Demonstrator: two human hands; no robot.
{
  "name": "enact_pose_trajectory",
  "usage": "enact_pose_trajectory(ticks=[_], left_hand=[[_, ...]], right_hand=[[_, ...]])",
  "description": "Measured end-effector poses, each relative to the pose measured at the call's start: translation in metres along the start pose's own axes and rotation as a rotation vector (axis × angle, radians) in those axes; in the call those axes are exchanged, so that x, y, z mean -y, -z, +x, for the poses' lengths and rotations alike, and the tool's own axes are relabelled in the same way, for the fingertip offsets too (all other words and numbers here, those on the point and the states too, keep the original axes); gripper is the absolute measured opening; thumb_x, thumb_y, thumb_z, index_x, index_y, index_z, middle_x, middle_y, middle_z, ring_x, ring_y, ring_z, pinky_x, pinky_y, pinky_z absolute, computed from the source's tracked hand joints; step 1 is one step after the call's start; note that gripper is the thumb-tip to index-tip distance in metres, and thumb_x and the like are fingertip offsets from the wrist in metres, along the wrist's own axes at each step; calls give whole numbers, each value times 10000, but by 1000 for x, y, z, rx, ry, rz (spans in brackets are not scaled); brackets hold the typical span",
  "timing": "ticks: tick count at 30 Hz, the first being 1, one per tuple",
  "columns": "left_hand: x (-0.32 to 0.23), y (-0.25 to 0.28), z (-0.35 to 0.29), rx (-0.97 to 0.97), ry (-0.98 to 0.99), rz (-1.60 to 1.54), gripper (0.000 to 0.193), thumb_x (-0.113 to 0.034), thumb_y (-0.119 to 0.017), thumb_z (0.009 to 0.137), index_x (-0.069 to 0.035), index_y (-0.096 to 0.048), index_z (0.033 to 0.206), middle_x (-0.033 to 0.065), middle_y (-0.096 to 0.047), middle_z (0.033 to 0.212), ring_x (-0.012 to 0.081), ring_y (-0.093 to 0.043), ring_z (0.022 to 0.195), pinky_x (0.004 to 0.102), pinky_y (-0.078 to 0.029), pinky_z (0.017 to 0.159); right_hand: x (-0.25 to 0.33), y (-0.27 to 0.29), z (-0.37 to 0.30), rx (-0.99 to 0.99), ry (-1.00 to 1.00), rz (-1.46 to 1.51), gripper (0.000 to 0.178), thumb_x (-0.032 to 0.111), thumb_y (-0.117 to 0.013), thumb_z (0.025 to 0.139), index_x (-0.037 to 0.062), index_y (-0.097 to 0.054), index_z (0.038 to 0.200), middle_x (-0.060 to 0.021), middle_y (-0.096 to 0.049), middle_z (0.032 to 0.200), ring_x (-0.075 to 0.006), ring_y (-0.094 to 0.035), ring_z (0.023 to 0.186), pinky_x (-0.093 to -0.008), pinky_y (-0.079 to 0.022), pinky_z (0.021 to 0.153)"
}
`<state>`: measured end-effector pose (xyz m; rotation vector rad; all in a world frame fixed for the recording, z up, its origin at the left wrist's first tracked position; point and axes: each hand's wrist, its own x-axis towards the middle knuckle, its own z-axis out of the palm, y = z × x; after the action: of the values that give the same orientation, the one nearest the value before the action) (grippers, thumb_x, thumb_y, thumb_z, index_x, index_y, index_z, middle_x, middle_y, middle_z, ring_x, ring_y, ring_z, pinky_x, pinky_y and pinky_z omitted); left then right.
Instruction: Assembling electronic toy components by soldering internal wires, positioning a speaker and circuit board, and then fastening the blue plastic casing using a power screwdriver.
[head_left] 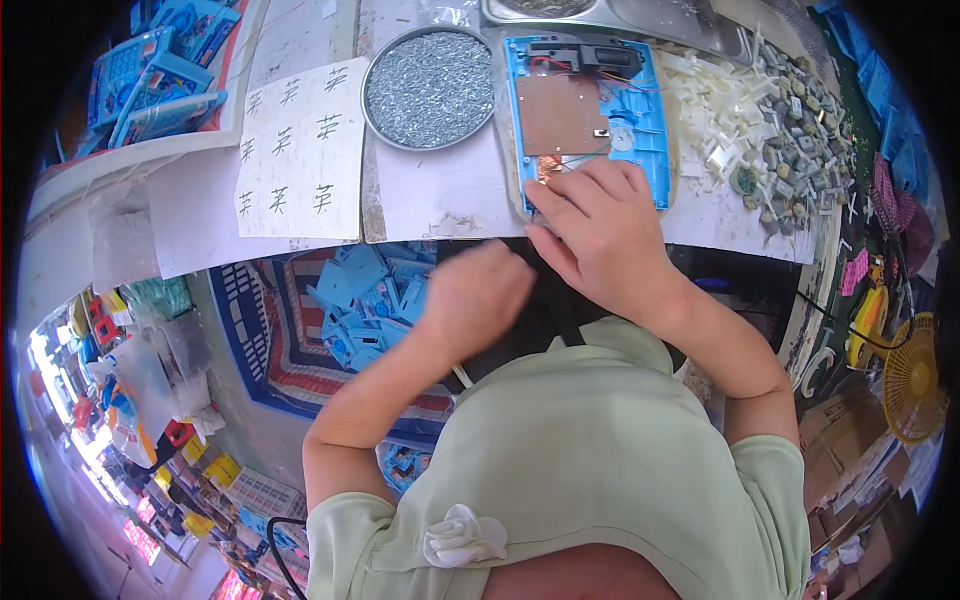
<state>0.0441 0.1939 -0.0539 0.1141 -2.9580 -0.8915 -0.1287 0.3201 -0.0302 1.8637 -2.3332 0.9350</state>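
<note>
A light blue plastic casing [650, 130] lies on the table in front of me. It holds a brown circuit board [560, 110], a black part [590, 58] along its far end, thin wires and a round clear piece [622, 138]. My right hand [605, 225] grips the casing's near edge, fingers over its near side and thumb at the table's edge. Bare copper-coloured strands [549, 168] show beside the fingertips. My left hand [482, 298], smeared by motion, hovers curled before the table edge; whatever its fingers may hold is hidden.
A round metal tray [370, 120] of small screws stands left of the casing, beside a sheet with handwriting [300, 150]. Piles of white plastic parts [705, 100] and grey metal-like pieces [800, 150] lie right. Below the table, a blue basket [250, 340] contains blue casings.
</note>
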Motion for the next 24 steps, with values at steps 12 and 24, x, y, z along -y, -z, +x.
enact_pose_trajectory(ticks=[12, 24], left_hand=[[20, 45, 62, -124, -121, -262, 219, -116, -801, 804, -86, -692, 991, 92, -600, 832, 312, -644, 748, 405, -517, 639], [39, 43, 66, -15, -90, -256, 199, -182, -833, 801, -101, -746, 962, 104, -591, 840, 301, -638, 732, 404, -518, 643]], right_hand=[[-8, 16, 1, 25, -81, -74, 458, 264, -815, 712, 78, -664, 1103, -63, -647, 1070, -280, -569, 994, -468, -398, 896], [-169, 170, 8, -435, -392, -151, 203, 124, -750, 850, 17, -735, 1021, -120, -714, 1002, -260, -649, 975, -364, -503, 897]])
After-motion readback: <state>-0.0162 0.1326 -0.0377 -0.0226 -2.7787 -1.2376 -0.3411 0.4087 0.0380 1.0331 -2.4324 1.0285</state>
